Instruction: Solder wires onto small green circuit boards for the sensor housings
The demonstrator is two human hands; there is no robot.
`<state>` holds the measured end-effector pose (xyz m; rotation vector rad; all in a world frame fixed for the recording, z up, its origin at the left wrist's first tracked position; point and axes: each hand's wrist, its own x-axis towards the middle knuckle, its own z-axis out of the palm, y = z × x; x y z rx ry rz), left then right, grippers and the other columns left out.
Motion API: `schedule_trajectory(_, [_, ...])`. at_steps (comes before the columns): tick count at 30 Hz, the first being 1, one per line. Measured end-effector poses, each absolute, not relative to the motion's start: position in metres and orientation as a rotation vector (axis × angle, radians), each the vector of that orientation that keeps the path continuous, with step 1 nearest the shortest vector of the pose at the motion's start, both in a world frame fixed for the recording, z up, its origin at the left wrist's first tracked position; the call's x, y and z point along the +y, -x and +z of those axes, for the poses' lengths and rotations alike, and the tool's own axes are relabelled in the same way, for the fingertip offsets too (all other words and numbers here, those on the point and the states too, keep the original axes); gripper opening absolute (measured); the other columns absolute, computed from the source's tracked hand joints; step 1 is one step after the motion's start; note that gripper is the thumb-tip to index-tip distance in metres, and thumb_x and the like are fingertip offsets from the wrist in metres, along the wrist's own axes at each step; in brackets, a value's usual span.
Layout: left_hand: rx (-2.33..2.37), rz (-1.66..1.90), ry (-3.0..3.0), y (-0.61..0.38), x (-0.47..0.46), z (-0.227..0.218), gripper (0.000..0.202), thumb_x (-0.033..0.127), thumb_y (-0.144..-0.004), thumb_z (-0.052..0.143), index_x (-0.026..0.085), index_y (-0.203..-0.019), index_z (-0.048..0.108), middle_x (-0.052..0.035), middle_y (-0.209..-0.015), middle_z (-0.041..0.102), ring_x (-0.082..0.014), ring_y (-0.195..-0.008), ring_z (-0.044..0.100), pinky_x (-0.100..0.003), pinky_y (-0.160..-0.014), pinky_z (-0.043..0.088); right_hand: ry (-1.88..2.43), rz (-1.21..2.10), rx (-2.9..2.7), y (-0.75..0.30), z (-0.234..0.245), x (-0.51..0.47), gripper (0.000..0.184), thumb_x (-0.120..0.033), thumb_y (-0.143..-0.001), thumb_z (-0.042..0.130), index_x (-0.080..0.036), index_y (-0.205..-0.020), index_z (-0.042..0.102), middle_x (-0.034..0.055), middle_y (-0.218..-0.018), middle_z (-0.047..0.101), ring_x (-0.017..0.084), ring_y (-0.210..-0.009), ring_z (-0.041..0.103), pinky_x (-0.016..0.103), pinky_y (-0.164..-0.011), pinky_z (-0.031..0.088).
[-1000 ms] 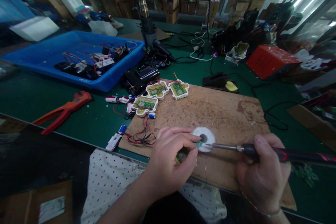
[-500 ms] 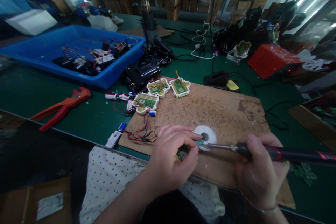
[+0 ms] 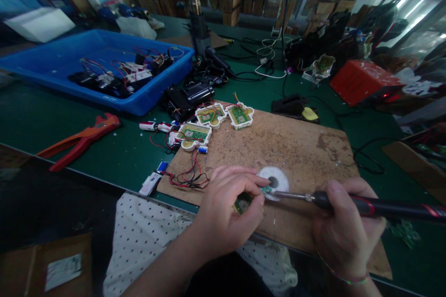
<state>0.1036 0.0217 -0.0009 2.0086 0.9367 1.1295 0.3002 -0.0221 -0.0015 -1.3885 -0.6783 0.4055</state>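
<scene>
My left hand (image 3: 228,211) is closed in a pinch on a small green circuit board (image 3: 244,202), held just above the brown work board (image 3: 296,148). My right hand (image 3: 344,232) grips a soldering iron (image 3: 348,203) with a black and red handle. The iron's metal tip touches the edge of the circuit board beside my left thumb. Right behind the tip lies a white solder reel (image 3: 274,181) on the work board.
Three white-framed circuit boards (image 3: 209,123) with red and black wires lie at the work board's far left corner. A blue tray (image 3: 94,72) of wired parts stands at the back left, orange pliers (image 3: 80,139) in front of it. A red box (image 3: 362,81) and cables sit at the right.
The view has shifted slightly. Both hands keep their grip, with the iron's tip still at the small circuit board.
</scene>
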Motion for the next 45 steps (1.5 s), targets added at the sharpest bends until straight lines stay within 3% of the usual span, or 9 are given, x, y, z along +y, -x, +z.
schedule_trajectory(24, [0.94, 1.143, -2.026, -0.105, 0.023, -0.002, 0.015, 0.01, -0.086, 0.067, 0.024, -0.088, 0.064, 0.0012, -0.105, 0.081, -0.0229, -0.109, 0.07, -0.045, -0.099, 0.046, 1.37, 0.442, -0.673, -0.301, -0.004, -0.025, 0.03, -0.034, -0.076, 0.082, -0.021, -0.067, 0.056, -0.0044, -0.057, 0.056, 0.01, -0.05, 0.05, 0.024, -0.048, 0.036])
schedule_trajectory(34, [0.952, 1.14, -2.024, -0.104, 0.022, -0.003, 0.016, 0.009, -0.084, 0.068, 0.024, -0.088, 0.064, 0.0044, -0.105, 0.081, -0.0204, -0.109, 0.07, -0.043, -0.1, 0.045, 1.346, 0.434, -0.664, -0.299, -0.002, -0.023, 0.028, -0.03, -0.076, 0.08, -0.021, -0.067, 0.055, -0.0051, -0.057, 0.055, 0.01, -0.05, 0.051, 0.024, -0.048, 0.037])
schedule_trajectory(45, [0.946, 1.126, -2.029, -0.104, 0.022, -0.003, 0.016, 0.009, -0.085, 0.068, 0.024, -0.088, 0.064, 0.0039, -0.107, 0.08, -0.0213, -0.111, 0.07, -0.044, -0.101, 0.045, 1.298, 0.366, -0.616, -0.296, 0.007, -0.016, 0.025, -0.029, -0.075, 0.075, -0.021, -0.062, 0.055, -0.0042, -0.054, 0.056, 0.009, -0.047, 0.05, 0.023, -0.044, 0.031])
